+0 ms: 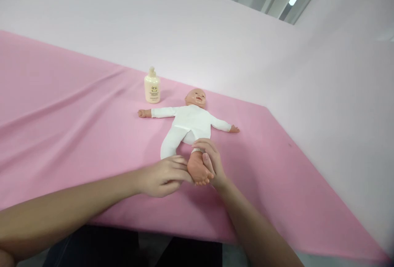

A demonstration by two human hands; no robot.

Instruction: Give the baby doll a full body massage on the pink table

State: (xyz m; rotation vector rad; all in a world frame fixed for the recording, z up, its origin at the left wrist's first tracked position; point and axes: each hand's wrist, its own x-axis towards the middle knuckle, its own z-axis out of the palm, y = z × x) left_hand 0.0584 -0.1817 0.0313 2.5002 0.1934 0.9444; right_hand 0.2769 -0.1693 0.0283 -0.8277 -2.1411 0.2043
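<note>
— What are the hands doing?

— Both are on the doll's bare foot (198, 170). The right hand (211, 161) is wrapped around it from the right side, fingers curled over the ankle where the white sleeve of the suit ends. The left hand (163, 175) comes in from the left, loosely curled, its fingertips pressed against the inner edge of the foot.

— And the doll itself?

— The baby doll (189, 123) lies on its back on the pink-covered counter (61, 115), arms spread wide, head toward the pale wall (215, 33). It wears a white one-piece suit. Its other leg is still covered and lies just left of the held foot.

— Any containers?

— One: a small cream-coloured bottle (152, 87) with a pump top, standing upright near the doll's outstretched arm, apart from it. It is opaque, so I cannot tell how full it is. The label is too small to read.

— Anything else on the counter?

— Only the folds in the pink cloth.
</note>
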